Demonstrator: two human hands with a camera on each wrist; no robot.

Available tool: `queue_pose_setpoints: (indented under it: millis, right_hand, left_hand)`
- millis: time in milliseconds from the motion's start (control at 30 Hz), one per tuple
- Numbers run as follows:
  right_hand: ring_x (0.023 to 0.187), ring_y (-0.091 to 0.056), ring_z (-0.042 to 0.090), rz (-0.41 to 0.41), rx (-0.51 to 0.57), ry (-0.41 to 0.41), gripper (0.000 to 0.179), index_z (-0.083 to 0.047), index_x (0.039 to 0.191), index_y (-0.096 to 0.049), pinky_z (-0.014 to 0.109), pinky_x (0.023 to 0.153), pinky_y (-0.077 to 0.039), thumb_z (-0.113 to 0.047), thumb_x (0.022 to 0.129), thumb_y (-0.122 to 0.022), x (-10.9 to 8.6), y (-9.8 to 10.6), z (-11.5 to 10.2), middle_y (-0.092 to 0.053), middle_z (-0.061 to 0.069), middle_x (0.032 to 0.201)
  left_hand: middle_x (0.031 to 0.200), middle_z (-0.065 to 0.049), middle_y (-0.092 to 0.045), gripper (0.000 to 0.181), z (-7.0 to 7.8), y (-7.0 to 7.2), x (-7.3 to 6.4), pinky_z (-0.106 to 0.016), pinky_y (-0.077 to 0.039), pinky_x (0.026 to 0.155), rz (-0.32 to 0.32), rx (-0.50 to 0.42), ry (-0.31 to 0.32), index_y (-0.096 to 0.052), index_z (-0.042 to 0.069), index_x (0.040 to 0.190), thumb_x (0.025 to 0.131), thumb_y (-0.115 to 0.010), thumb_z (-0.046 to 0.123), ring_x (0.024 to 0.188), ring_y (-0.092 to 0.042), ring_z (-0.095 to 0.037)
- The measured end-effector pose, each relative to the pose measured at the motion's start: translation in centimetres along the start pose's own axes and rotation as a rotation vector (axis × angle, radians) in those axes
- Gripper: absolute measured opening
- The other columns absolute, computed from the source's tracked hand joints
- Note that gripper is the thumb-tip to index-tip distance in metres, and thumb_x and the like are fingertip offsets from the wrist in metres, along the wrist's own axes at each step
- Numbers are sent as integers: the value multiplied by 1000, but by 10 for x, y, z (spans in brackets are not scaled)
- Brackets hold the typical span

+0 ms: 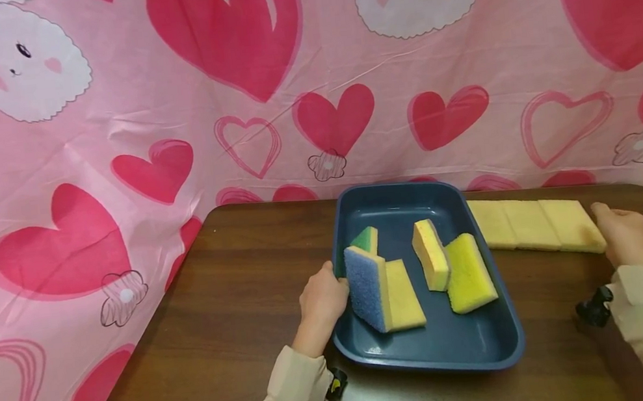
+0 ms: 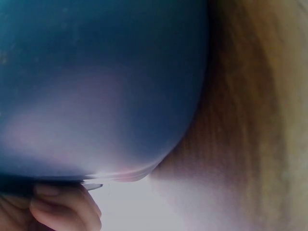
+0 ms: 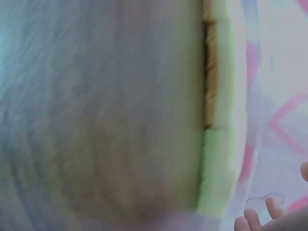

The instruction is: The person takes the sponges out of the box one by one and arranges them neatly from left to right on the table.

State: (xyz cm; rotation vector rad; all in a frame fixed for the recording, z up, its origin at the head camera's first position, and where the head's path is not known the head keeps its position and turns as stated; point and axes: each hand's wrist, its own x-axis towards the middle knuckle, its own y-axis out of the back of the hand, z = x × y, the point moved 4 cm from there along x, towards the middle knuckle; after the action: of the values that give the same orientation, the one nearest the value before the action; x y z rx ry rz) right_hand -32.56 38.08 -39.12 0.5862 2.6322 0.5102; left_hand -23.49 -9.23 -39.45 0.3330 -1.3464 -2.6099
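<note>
My left hand (image 1: 323, 295) grips the left rim of a dark blue rectangular tray (image 1: 431, 352); in the left wrist view its curled fingers (image 2: 65, 209) lie against the tray's edge. Inside the tray, a blue-faced sponge (image 1: 367, 290) leans beside a flat yellow one (image 1: 403, 296), with a green-faced sponge (image 1: 365, 240) behind. Toward the right, a sponge on its edge (image 1: 432, 254) stands against a bright yellow sponge (image 1: 470, 273). My right hand (image 1: 624, 233) is at the right end of a row of three yellow sponges (image 1: 530, 225), its fingers (image 3: 252, 219) loosely spread near the end sponge.
The tray and the sponge row lie on a brown wooden table (image 1: 236, 288). A pink cloth (image 1: 267, 134) printed with hearts hangs behind the table and along its left side. The row's left end is close to the tray's right rim.
</note>
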Motion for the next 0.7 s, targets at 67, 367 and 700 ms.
queue_pose_setpoints:
  millis: [67, 367, 700]
  right_hand:
    - [127, -35, 33, -21, -6, 31, 70, 2, 147, -25, 38, 111, -32, -39, 92, -40, -4, -4, -8, -31, 30, 134]
    - [146, 5, 38, -195, 54, 193, 79, 7, 150, -4, 55, 118, -4, -43, 96, -34, -30, -27, -43, 5, 21, 159]
    - [141, -22, 35, -331, -67, 409, 71, 7, 150, -11, 43, 119, -18, -38, 100, -34, -63, -54, -82, -45, -2, 129]
  left_hand:
    - [120, -19, -65, 46, 0, 0, 0, -51, -49, 79, -1, 1, 1, -52, 8, 135, 92, -56, 21, 96, -65, -34]
    - [109, -18, -68, 37, -1, -1, 0, -51, -49, 77, 3, -2, -5, -58, 7, 125, 91, -56, 20, 91, -65, -34]
    - [104, -18, -68, 32, -1, 0, 0, -49, -48, 72, 10, -12, -18, -59, 6, 120, 90, -56, 19, 86, -64, -32]
